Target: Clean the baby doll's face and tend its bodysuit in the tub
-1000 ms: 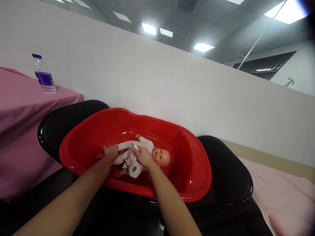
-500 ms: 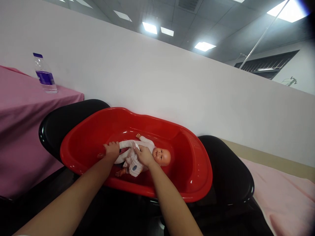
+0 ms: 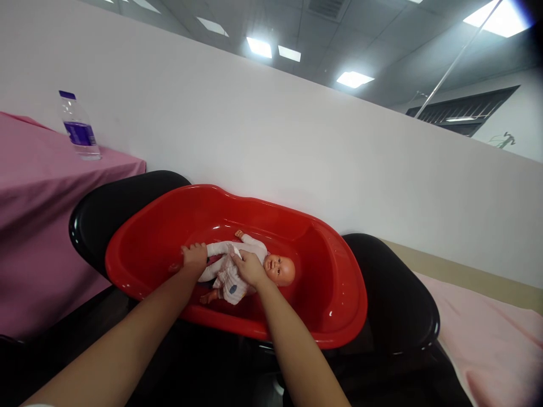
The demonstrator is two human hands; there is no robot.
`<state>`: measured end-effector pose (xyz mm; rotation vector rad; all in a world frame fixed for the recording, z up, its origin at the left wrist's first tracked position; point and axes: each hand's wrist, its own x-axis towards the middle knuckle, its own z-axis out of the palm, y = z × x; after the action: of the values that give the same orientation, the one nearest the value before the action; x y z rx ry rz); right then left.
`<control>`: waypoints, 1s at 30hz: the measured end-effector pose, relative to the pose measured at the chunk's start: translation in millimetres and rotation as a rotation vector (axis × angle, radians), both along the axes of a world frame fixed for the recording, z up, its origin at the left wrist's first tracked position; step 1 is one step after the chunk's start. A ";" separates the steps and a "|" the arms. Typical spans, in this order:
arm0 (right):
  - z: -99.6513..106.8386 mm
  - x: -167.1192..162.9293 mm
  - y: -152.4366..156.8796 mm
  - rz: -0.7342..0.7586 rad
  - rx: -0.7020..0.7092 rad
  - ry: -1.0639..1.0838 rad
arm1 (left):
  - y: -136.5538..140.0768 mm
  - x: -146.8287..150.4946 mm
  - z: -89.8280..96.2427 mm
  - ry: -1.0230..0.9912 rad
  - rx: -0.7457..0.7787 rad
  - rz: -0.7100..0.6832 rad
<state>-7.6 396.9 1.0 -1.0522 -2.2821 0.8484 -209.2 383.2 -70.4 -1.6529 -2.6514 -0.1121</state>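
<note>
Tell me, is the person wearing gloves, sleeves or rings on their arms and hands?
No gloves: the left hand and right hand are bare. Both forearms are uncovered as far as the picture's lower edge, with no watch or bracelet in sight. No ring shows, though the fingers are too small to be sure.

The tub (image 3: 335, 294) was glossy red plastic, the basin (image 3: 399, 294) under it shiny black. The doll (image 3: 237, 265) had a smooth plastic head and matt cloth clothes. Pink cloth (image 3: 38, 226) looked matt; the bottle (image 3: 79, 127) was clear plastic.
</note>
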 end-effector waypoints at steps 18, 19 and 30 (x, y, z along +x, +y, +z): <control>1.4 0.0 -0.9 0.004 -0.005 -0.015 | -0.4 4.3 2.6 0.092 0.073 -0.021; 2.0 -0.1 -1.0 0.004 -0.005 -0.015 | -0.5 4.2 2.2 0.091 0.075 -0.023; 1.1 0.4 -1.1 -0.009 -0.023 0.011 | -1.2 7.1 8.2 0.149 0.112 -0.111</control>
<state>-7.2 395.9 2.1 -1.0654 -2.2619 0.8769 -202.1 382.0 -62.2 -1.7006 -2.4010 -0.1305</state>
